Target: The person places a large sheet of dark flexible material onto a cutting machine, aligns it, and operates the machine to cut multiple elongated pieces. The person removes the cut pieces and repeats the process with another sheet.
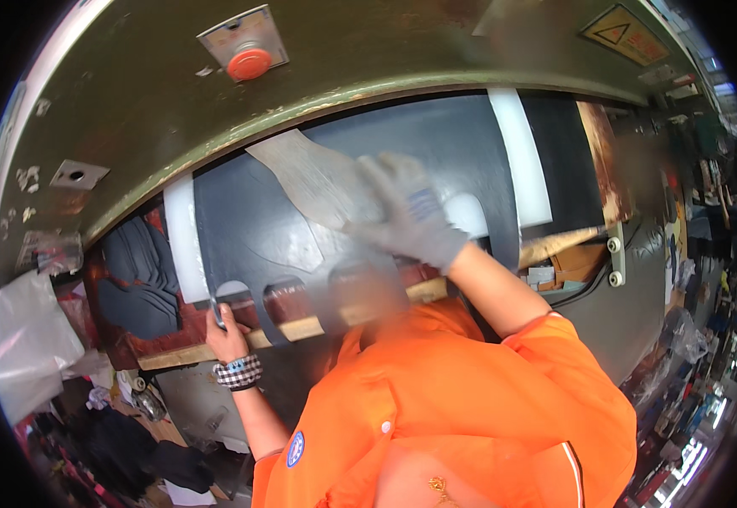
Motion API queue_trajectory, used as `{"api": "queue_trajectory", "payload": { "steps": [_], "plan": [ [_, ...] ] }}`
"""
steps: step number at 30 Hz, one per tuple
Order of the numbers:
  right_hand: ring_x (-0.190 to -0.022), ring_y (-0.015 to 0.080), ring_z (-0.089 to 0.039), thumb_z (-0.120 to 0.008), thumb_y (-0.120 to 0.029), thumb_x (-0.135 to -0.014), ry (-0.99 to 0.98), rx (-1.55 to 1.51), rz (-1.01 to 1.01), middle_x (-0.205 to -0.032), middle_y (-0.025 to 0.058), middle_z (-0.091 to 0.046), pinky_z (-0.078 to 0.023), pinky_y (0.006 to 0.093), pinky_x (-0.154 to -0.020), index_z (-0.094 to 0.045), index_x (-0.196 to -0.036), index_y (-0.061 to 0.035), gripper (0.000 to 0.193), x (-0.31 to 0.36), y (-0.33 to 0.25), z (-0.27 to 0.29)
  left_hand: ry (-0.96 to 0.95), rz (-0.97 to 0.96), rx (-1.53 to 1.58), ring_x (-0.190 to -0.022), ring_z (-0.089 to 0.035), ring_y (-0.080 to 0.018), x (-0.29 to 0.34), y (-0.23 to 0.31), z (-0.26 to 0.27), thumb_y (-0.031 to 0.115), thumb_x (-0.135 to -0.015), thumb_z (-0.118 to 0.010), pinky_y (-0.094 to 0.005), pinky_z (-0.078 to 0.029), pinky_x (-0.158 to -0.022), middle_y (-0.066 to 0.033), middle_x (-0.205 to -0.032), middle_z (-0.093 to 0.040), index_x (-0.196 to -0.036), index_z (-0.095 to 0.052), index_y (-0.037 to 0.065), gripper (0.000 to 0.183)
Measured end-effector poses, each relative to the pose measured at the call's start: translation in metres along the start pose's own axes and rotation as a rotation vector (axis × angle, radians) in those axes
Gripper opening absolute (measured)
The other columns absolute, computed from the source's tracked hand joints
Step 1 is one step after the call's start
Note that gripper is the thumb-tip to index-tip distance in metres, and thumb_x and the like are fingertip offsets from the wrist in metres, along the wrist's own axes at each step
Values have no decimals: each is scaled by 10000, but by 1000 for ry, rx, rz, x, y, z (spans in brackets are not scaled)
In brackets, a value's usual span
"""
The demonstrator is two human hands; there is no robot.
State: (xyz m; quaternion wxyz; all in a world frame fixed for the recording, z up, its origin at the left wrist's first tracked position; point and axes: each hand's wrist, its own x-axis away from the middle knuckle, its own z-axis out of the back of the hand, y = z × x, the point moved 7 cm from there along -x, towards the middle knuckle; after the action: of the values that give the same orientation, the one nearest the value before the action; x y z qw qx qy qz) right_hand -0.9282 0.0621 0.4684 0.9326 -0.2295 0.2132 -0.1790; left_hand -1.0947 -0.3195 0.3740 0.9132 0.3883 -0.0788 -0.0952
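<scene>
A wide dark grey sheet point(402, 127) with rounded cut-outs along its near edge lies across the bed of a press. My left hand point(229, 334), bare with a checked band at the wrist, pinches the sheet's near left edge. On the sheet rests a pale grey, sole-shaped piece point(305, 173), set at a slant. My right hand point(415, 207), in a grey knit glove and blurred by motion, spreads its fingers over the right end of this piece. Whether it grips the piece does not show clearly.
Several cut dark pieces point(140, 275) are stacked at the left. White strips point(521, 157) lie under the sheet's sides. The green press beam point(148, 110) with a red button point(249, 63) spans the far side. A wooden edge point(292, 330) runs along the near side; clear plastic point(30, 339) hangs at left.
</scene>
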Motion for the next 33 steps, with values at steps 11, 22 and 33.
{"api": "queue_trajectory", "payload": {
  "steps": [11, 22, 33],
  "plan": [
    [-1240, 377, -513, -860, -336, -623, -405, -554, -264, -1325, 226, -541, -402, 449, -1082, -478, -1445, -43, 953, 55, -18, -4, 32, 92, -221, -530, -625, -312, 119, -40, 27, 278, -1053, -488, -436, -464, -539, -77, -505, -563, -929, -685, 63, 316],
    [-1169, 413, -518, -849, -248, -536, -479, 67, 119, -1314, 205, -526, -434, 459, -1026, -507, -1410, -67, 956, 60, 33, 91, -1, 81, -209, -470, -614, -281, 124, -48, 29, 319, -1058, -495, -405, -459, -492, -91, -493, -565, -977, -682, 26, 357],
    [-1275, 325, -555, -802, -280, -797, 144, -373, -503, -1388, 226, -537, -452, 415, -1080, -379, -1490, 34, 870, 85, 147, 88, 53, 57, -172, -427, -549, -168, 64, -21, 9, 344, -1068, -489, -349, -412, -450, -56, -501, -547, -968, -684, 37, 378]
  ]
}}
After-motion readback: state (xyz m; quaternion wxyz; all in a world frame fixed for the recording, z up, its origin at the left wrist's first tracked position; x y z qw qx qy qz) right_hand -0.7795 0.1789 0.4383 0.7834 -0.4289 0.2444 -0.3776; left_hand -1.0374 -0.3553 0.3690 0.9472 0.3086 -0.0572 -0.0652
